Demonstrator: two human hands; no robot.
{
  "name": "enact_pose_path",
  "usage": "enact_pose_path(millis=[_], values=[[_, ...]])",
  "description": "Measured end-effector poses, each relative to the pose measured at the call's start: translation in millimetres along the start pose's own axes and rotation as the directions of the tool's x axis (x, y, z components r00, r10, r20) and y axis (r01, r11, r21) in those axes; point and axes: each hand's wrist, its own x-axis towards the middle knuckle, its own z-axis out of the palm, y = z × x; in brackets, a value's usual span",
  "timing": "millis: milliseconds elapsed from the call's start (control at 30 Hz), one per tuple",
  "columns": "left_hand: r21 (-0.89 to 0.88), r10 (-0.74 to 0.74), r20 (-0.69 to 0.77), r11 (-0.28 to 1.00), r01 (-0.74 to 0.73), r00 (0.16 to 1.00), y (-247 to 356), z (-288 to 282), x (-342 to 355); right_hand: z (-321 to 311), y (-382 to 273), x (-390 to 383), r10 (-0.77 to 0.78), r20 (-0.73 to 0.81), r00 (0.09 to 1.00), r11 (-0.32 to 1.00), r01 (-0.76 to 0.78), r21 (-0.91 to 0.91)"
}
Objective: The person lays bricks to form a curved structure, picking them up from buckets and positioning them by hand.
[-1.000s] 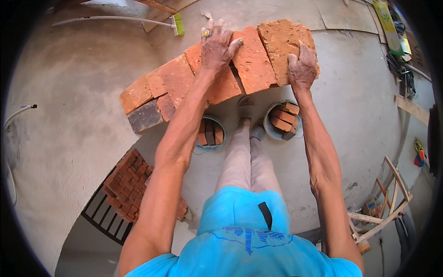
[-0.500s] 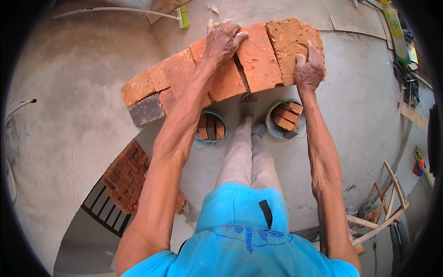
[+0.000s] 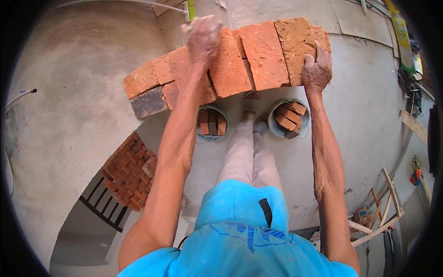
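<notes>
Right hand [image 3: 318,69] gripping end brick [image 3: 293,48]; left hand [image 3: 204,39] blurred, grip unclear; shirt [image 3: 212,256] blue-printed.

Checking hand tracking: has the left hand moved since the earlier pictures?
Yes: the left hand has moved left along the brick row, closer to the dark brick at its lower left end.

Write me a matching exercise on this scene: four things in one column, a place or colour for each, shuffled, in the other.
Column one:
1. right hand
2. left hand
3. brush bristles
4. T-shirt

Column two:
A. near the middle of the brick row
B. bright blue
C. at the brick row's right end
D. lime green

Pairs: 1-C, 2-A, 3-D, 4-B
</notes>
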Motion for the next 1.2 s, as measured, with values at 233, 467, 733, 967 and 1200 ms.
enact_pose_path(millis=[233, 467, 733, 967, 1200], values=[[0.067, 0.024, 0.059, 0.997, -0.028, 0.998, -25, -24, -16, 2, -3, 2, 0.003, 0.009, 1.0, 1.0, -0.003, -0.017], [0.063, -0.033, 0.174, 0.998, 0.022, 0.984, 23, -6, -12, 0, -4, 1, 0.015, 0.011, 1.0, 0.999, -0.014, -0.045], [-0.045, 0.057, -0.023, 0.997, -0.058, 0.998, 41, 9, -20, 3, -3, 0, 0.005, 0.007, 1.0, 1.0, -0.005, -0.025], [-0.062, 0.32, 0.174, 0.948, -0.314, 0.931, 81, -42, -108, 0, -3, 1, 0.005, 0.0, 1.0, 0.999, -0.005, -0.035], [0.149, 0.258, 0.265, 0.941, -0.304, 0.929, 86, -24, -137, 2, -3, 1, -0.006, -0.013, 1.0, 1.0, 0.005, -0.014]])
